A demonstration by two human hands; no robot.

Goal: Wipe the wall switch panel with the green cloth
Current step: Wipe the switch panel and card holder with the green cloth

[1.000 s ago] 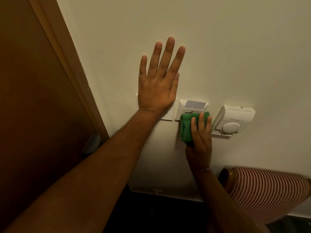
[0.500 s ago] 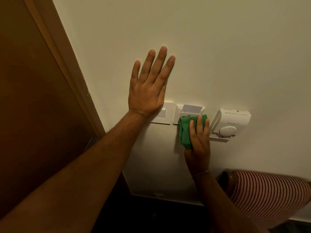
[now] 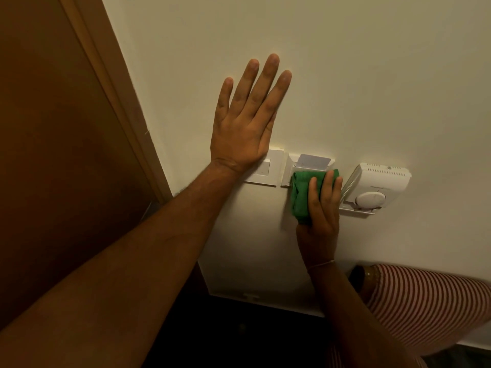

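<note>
A brown wooden door with a lighter frame fills the nine o'clock side of the room, and the rest is a plain cream painted wall. The left hand lies flat on that wall, its fingers straight and slightly spread, pointing toward twelve o'clock; the heel of the palm overlaps the upper corner of a white square rocker switch plate. Just at three o'clock of that plate sits the white key-card switch panel, a slot holder with a pale plastic card standing upright in it. The folded green cloth is pressed against the lower front of this panel, below the card. The right hand holds it there, its fingers together and laid over the cloth's right half, tips reaching its top edge. Further toward three o'clock, near the fingers, is a white boxy thermostat with a round dial. At five o'clock, a red-and-white striped garment shows.
</note>
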